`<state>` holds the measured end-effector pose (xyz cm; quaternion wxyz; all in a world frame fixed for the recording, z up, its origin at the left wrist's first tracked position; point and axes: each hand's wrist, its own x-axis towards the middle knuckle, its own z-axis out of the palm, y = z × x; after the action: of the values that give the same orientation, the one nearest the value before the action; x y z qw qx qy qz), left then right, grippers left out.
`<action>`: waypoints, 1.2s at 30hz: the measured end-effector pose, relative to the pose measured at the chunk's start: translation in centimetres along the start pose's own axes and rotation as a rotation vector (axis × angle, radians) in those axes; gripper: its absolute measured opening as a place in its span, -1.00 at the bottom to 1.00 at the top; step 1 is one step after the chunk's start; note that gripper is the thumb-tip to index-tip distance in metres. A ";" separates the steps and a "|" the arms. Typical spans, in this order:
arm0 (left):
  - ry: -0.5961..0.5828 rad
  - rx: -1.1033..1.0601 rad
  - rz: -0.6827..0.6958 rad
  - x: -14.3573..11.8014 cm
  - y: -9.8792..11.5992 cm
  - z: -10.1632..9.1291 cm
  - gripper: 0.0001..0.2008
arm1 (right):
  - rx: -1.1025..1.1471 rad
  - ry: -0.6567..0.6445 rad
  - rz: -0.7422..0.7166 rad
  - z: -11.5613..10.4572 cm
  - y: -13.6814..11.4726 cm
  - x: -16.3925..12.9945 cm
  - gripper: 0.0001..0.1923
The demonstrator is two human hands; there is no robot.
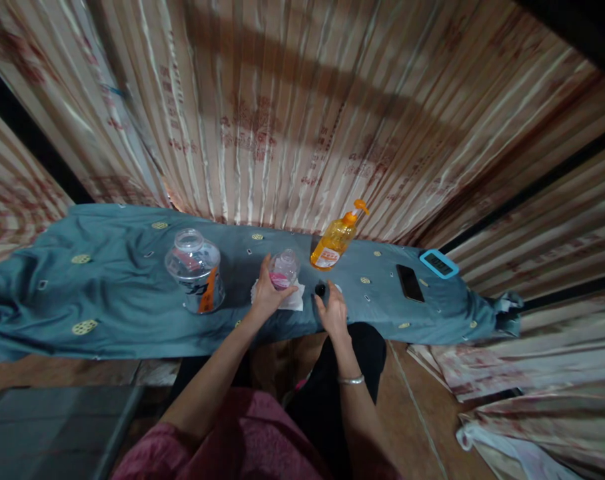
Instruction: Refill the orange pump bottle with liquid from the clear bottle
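My left hand (268, 293) is wrapped around a small clear plastic bottle (285, 264) with a pink label. The bottle is over a folded white tissue (293, 299) on the cloth. To its right, my right hand (334, 311) rests low at the table, thumb and index finger apart. A small round black object (320, 289), perhaps a cap, sits by the gap between them; contact is hard to make out. Something white (338, 287) shows partly behind the right fingertips. Behind the hands stands a pump bottle (332, 244) of orange liquid.
A large clear plastic jar (195, 273) stands left of my hands. On the right lie a dark phone (410, 283) and a blue-framed digital timer (439, 264). The narrow table has a teal patterned cloth (132, 287). A striped curtain (282, 120) hangs close behind it.
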<state>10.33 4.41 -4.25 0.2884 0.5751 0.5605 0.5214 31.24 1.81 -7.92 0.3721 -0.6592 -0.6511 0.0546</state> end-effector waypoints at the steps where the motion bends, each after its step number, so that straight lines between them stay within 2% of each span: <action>1: -0.001 -0.007 0.006 0.0 0.1 0.0 0.15 | 0.006 0.011 -0.009 -0.3 -0.1 -0.3 -0.59; 5: -0.019 -0.048 0.034 -0.1 0.3 -0.2 0.31 | 0.044 0.034 -0.033 -1.1 -0.9 -1.6 -0.58; 9: -0.025 -0.059 0.023 -0.3 0.3 -0.3 0.38 | 0.096 0.031 -0.045 -1.2 -2.3 -2.6 -0.54; 18: -0.029 -0.073 0.033 -0.5 -0.1 -0.2 0.32 | 0.198 -0.024 0.008 -1.3 -4.8 -4.0 -0.44; 22: -0.013 -0.070 0.065 -2.1 -0.4 -1.1 0.29 | 0.247 -0.044 0.054 -2.2 -5.8 -5.2 -0.38; 25: -0.009 -0.028 0.088 -5.4 -1.1 -3.8 0.14 | 0.301 -0.075 0.086 -2.5 -7.0 -6.8 -0.40; 28: 0.011 0.073 0.065 -9.2 -2.1 -8.3 -0.19 | 0.367 -0.134 0.110 -2.1 -8.3 -8.8 -0.44; 30: 0.097 0.141 0.067 -10.8 -2.5 -11.7 -0.37 | 0.413 -0.182 0.121 -1.5 -9.3 -10.0 -0.46; 31: 0.163 0.171 0.071 -11.0 -2.7 -13.2 -0.39 | 0.435 -0.207 0.125 -1.1 -9.7 -10.6 -0.47; 32: 0.233 0.198 0.082 -10.9 -2.7 -14.5 -0.36 | 0.457 -0.233 0.127 -0.7 -10.2 -11.0 -0.48; 34: 0.373 0.236 0.099 -9.6 -2.7 -16.2 -0.14 | 0.501 -0.287 0.125 0.0 -11.1 -11.8 -0.50; 36: 0.438 0.234 0.088 -7.4 -2.7 -16.6 0.14 | 0.544 -0.340 0.116 0.5 -12.0 -12.3 -0.51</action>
<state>-4.68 -6.22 -3.93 0.0684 0.5018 0.6407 0.5771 19.35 -10.56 -6.64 0.4168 -0.5533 -0.6267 0.3569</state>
